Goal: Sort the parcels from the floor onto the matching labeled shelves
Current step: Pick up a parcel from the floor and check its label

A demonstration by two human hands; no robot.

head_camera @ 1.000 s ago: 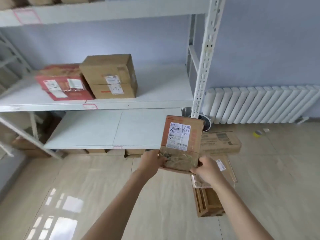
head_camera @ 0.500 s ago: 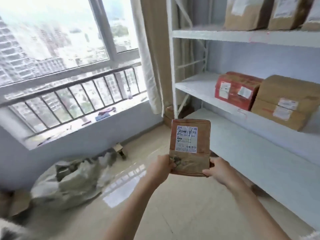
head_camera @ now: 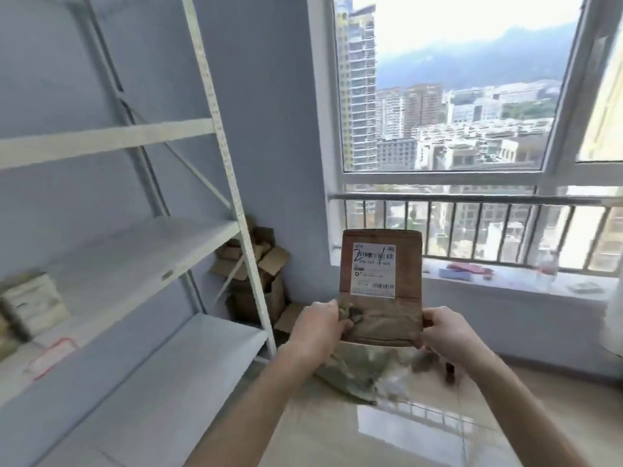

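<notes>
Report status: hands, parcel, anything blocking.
Left hand and right hand grip the parcel, upright, label facing. Shelf rack to the left. Nothing in the way.

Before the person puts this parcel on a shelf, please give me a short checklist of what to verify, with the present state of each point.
1. Both hands grip the parcel: left hand and right hand at its lower corners. Ok.
2. Parcel upright, shipping label facing the camera. Ok.
3. Label code readable: blurred. Cannot tell.
4. Shelf tag readable: red outline only. Cannot tell.
5. Free room on the middle shelf. Ok.
</notes>
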